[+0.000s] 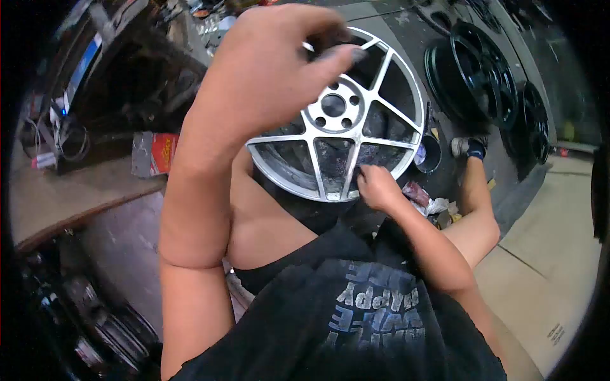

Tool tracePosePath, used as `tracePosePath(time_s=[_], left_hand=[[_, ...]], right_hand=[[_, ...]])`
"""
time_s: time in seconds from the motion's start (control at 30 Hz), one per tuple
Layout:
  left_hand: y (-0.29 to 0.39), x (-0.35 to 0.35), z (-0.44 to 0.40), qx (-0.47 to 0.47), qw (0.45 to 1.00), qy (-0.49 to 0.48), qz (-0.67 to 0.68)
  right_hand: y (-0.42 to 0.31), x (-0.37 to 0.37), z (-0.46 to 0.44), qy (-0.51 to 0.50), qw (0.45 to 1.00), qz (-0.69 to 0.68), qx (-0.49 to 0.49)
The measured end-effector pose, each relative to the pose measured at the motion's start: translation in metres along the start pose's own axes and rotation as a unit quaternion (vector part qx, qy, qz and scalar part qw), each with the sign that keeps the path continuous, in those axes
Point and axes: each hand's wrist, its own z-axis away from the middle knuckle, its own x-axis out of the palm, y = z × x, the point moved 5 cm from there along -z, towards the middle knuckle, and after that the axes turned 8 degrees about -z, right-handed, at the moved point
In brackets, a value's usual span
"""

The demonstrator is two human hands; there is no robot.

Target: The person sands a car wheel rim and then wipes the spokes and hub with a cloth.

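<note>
A silver alloy wheel rim (333,126) with split spokes and a hub with several bolt holes lies face up in front of my legs. Raised close to the camera, my left hand (286,70) covers the rim's upper left part. Its thumb and curled fingers stand apart, somewhat blurred, with dark smudges on the tips; nothing held shows between them. My right hand (378,186) is closed at the outer end of a lower spoke. A small dark patch shows at its fingertips, and what it is cannot be made out.
Black wheels (486,73) stand at the upper right. A dark bucket (429,154) sits right of the rim, near crumpled rags (437,206). Cardboard (546,267) covers the floor at right. A red and grey box (154,154) rests on a wooden surface (82,206) at left.
</note>
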Motion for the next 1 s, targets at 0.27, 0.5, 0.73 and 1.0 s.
tracePosePath(time_s=[0.27, 0.5, 0.73, 1.0], left_hand=[[0.013, -0.043, 0.023, 0.049, 0.999, 0.02, 0.01], [-0.022, -0.001, 0.039, 0.026, 0.997, -0.074, 0.009], [0.0, 0.034, 0.033, -0.003, 0.987, -0.157, -0.022], [0.01, 0.089, 0.035, -0.029, 0.951, -0.301, -0.057]], right_hand=[[-0.003, 0.011, -0.023, 0.084, 0.995, 0.026, 0.042], [0.091, -0.112, 0.05, 0.268, 0.963, -0.034, 0.019], [0.192, -0.206, 0.081, 0.354, 0.919, -0.099, 0.144], [0.361, -0.254, 0.196, 0.575, 0.685, -0.407, 0.184]])
